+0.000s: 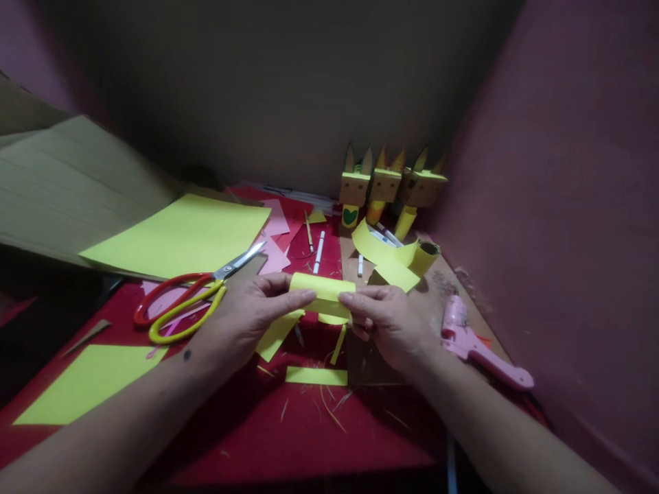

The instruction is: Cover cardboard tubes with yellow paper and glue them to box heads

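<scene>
A rolled strip of yellow paper (323,283) is held level between my two hands, above the red-covered table. My left hand (270,300) pinches its left end, thumb in front and fingers behind. At the right end, my right hand (378,312) grips it the same way. Under and around the hands lie cut yellow paper pieces, among them a narrow yellow strip (316,375) and a larger piece (278,335) by my left fingers. Scissors (213,278) with red and yellow handles rest left of my left hand, blades apart from the roll.
A pink glue gun (484,353) lies to the right, near the wall. Cardboard figures with pointed ears (355,186) stand at the back. A large yellow sheet (190,233) and a cardboard panel (66,185) occupy the left. A marker (319,252) lies behind the hands.
</scene>
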### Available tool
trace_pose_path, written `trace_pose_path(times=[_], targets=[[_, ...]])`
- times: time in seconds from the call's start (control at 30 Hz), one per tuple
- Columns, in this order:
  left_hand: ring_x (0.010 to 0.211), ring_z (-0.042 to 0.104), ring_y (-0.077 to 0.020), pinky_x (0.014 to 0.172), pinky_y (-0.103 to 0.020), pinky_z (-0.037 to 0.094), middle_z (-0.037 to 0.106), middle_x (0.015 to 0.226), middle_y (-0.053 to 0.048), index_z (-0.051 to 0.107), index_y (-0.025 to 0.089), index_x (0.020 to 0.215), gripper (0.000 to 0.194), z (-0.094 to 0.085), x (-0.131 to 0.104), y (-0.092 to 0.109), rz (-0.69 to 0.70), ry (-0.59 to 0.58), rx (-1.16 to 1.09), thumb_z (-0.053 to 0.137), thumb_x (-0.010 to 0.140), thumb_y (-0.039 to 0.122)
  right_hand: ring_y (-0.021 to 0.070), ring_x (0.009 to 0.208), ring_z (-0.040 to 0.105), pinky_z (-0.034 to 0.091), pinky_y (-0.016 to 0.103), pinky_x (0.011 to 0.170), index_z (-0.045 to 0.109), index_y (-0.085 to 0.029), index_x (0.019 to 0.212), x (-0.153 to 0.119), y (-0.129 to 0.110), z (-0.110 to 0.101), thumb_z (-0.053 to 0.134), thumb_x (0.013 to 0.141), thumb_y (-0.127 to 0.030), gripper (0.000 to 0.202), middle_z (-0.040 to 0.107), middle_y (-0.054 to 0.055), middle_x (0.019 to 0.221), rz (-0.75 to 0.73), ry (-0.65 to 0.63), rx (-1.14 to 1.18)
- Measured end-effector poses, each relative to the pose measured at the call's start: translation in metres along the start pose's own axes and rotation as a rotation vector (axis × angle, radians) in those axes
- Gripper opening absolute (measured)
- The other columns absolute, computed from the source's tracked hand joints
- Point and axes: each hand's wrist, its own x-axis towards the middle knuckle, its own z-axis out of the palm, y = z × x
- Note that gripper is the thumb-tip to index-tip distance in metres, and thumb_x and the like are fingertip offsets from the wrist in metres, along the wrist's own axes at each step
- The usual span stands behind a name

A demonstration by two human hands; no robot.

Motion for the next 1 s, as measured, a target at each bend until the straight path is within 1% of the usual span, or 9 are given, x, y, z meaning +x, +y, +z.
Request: trace_pose_path(times=[0.07,0.13,0.27,0.37,0.47,0.6,0.77,0.9,1.0], targets=[[0.076,0.069,-0.021,0.068,-0.029,0.054,0.075,0.085,-0.005,0.075,0.018,0.091,0.035,0.004,0.0,0.0,-0.012,0.005,0.002,0.086,0.062,0.034,0.0055,0.044,0.03,0.02,0.024,0.043,0.062,-0.015,0.055,-0.002,0.002,0.003,0.078,0.07,-0.037,0.031,0.038,-0.007,0.048,-0.006,-0.002,-0.077],[0.074,0.069,-0.0229,0.067,-0.032,0.055,0.075,0.084,-0.006,0.075,0.017,0.092,0.039,0.007,0.0,-0.001,-0.017,0.023,0.033,0.087,0.059,0.034,0.0054,0.046,0.031,0.021,0.023,0.044,0.066,-0.015,0.059,-0.005,0.003,0.006,0.077,0.073,-0.039,0.03,0.041,-0.006,0.05,-0.013,-0.013,-0.138],[0.072,0.069,-0.0228,0.064,-0.031,0.054,0.075,0.081,-0.006,0.074,0.015,0.091,0.04,0.008,-0.003,-0.001,-0.027,0.07,0.058,0.087,0.058,0.033,0.0056,0.049,0.032,0.022,0.023,0.046,0.068,-0.016,0.062,-0.01,0.003,0.009,0.074,0.077,-0.038,0.028,0.043,-0.006,0.052,-0.051,-0.012,-0.212],[0.072,0.069,-0.0213,0.063,-0.029,0.053,0.076,0.085,-0.006,0.075,0.016,0.092,0.038,0.007,-0.005,0.002,-0.022,0.054,0.063,0.086,0.061,0.035,0.0058,0.049,0.031,0.02,0.024,0.046,0.07,-0.015,0.068,-0.01,0.003,0.006,0.073,0.078,-0.038,0.025,0.04,-0.007,0.052,-0.045,-0.001,-0.211],[0.069,0.068,-0.0195,0.06,-0.028,0.052,0.077,0.082,-0.005,0.077,0.018,0.092,0.034,0.004,-0.006,0.003,-0.025,0.03,0.076,0.084,0.064,0.037,0.0052,0.046,0.027,0.018,0.024,0.045,0.067,-0.015,0.067,-0.008,0.001,0.003,0.075,0.075,-0.037,0.025,0.037,-0.007,0.051,-0.02,-0.001,-0.132],[0.075,0.069,-0.0214,0.066,-0.03,0.053,0.076,0.081,-0.005,0.078,0.02,0.089,0.029,-0.002,-0.004,0.003,-0.033,-0.039,0.044,0.081,0.067,0.038,0.0044,0.042,0.026,0.018,0.023,0.042,0.059,-0.016,0.059,-0.002,0.0,0.001,0.078,0.069,-0.035,0.028,0.035,-0.009,0.046,0.026,-0.022,0.008],[0.069,0.064,-0.0169,0.066,-0.028,0.051,0.075,0.074,-0.004,0.08,0.022,0.078,0.013,-0.015,-0.001,0.007,-0.006,-0.113,0.138,0.075,0.068,0.028,0.0033,0.04,0.021,0.015,0.02,0.039,0.049,-0.019,0.055,0.003,0.001,-0.002,0.079,0.064,-0.029,0.034,0.03,-0.011,0.044,0.098,0.002,0.12],[0.065,0.061,-0.0158,0.06,-0.026,0.05,0.075,0.074,-0.003,0.08,0.024,0.081,0.024,-0.027,0.004,0.008,0.068,-0.054,0.119,0.068,0.062,0.017,0.0027,0.041,0.018,0.013,0.019,0.039,0.043,-0.02,0.055,0.004,-0.003,-0.003,0.078,0.063,-0.027,0.037,0.028,-0.012,0.045,0.123,0.044,0.195],[0.071,0.066,-0.0202,0.062,-0.031,0.053,0.076,0.081,-0.004,0.078,0.024,0.087,0.022,-0.029,0.005,0.006,0.101,0.016,0.11,0.07,0.066,0.021,0.0028,0.042,0.017,0.012,0.019,0.038,0.041,-0.02,0.054,0.003,-0.006,-0.003,0.077,0.061,-0.024,0.037,0.028,-0.012,0.044,0.143,0.068,0.255]])
